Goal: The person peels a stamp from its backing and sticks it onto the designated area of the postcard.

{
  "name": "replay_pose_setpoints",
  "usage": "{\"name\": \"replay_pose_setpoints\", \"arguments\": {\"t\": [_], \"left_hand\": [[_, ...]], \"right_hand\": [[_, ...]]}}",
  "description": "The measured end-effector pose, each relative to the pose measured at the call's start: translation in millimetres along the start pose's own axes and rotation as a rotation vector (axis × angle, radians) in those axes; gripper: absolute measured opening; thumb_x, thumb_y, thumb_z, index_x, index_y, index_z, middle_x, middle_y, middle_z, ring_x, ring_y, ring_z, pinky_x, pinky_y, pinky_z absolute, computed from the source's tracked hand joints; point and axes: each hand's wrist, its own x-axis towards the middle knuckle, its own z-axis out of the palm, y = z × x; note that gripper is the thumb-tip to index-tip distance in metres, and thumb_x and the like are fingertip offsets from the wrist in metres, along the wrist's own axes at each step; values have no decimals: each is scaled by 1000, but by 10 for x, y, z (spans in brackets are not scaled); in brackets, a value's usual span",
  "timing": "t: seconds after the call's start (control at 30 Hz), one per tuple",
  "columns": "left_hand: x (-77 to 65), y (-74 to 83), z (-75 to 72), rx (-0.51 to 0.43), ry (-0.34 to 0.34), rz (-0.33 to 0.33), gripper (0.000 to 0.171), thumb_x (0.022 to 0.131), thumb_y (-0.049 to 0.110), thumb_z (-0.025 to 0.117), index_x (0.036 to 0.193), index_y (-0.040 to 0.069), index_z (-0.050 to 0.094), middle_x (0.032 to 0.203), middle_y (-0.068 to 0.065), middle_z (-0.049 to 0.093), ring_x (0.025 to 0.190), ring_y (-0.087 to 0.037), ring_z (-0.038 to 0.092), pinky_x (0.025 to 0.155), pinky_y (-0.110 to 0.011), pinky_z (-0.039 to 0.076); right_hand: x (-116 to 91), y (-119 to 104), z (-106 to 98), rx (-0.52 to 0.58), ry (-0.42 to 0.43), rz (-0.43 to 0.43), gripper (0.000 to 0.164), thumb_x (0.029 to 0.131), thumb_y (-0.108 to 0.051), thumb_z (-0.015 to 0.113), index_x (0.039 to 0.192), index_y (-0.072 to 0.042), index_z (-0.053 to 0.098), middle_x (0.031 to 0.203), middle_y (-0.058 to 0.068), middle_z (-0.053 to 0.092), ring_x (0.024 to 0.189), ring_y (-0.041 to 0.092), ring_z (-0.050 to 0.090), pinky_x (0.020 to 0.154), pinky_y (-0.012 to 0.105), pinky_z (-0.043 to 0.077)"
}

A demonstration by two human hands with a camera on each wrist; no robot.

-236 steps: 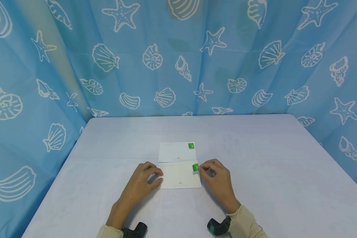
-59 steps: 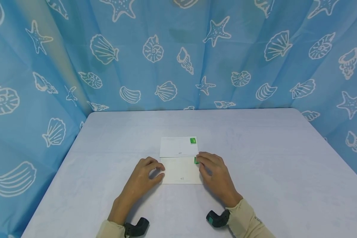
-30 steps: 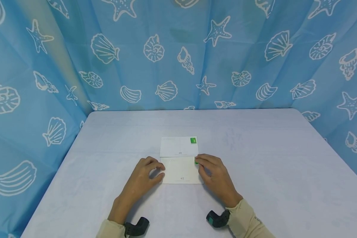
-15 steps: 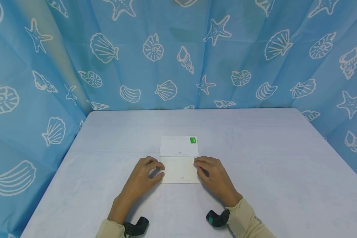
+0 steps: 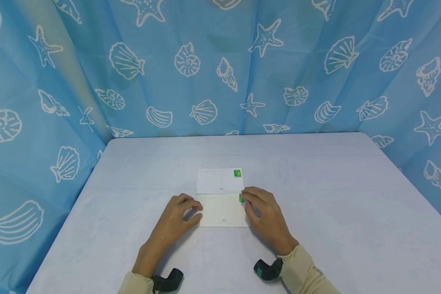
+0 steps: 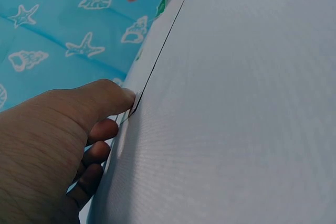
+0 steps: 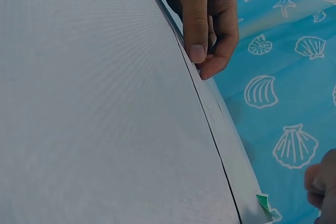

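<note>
Two white postcards lie one beyond the other on the white table. On the nearer postcard (image 5: 220,212), my left hand (image 5: 176,216) rests curved thumb and fingertips at the left edge. Its thumb (image 6: 107,98) shows at that edge in the left wrist view. My right hand (image 5: 266,216) is at the upper right corner, its fingertips over a green stamp (image 5: 241,198) and partly hiding it. In the right wrist view, a corner of the stamp (image 7: 263,201) looks slightly raised, with the right fingers (image 7: 323,179) a little apart from it. The farther postcard (image 5: 217,179) bears a similar stamp (image 5: 237,173).
A white cloth covers the table (image 5: 316,183). Behind and around it hangs a blue curtain (image 5: 206,73) with white shells and starfish. Black camera mounts (image 5: 168,280) sit on both wrists, close to the tabletop.
The right fingertips have gone from the stamp's right edge to over it, then slid down and back up across it within the last second or two. The left hand stays put.
</note>
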Motion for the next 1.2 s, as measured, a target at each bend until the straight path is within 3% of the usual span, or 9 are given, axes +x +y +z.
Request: {"name": "replay_pose_setpoints", "arguments": {"t": [0.3,0.6,0.93,1.2], "left_hand": [[-9,-4,1,-4,-9,-27,18,83,12,83,96,19,73,102,7,60,101,-20,53,88,-39,48],[-2,6,2,-6,-7,-9,18,83,11,83,97,17,74,102,5,60,99,-20,53,86,-39,48],[-2,18,-3,0,2,-1,18,83,10,83,96,17,73,101,5,60,100,-21,53,87,-40,48],[-1,17,-9,3,0,0,18,83,11,83,97,18,73,102,5,60,99,-20,53,86,-39,48]], "right_hand": [[18,-25,-11,36,97,-24,23,88,7,67,109,1,73,120,12,67,116,29,59,105,26,41],[-29,-10,0,16,-9,29,22,88,5,69,108,0,75,120,10,67,116,28,60,99,37,47],[-42,41,38,-32,-112,-2,17,84,5,73,101,1,77,109,9,70,106,26,65,92,41,53],[-29,39,36,-15,-138,-10,17,84,4,75,100,0,78,106,11,72,104,27,67,90,42,55]]}}
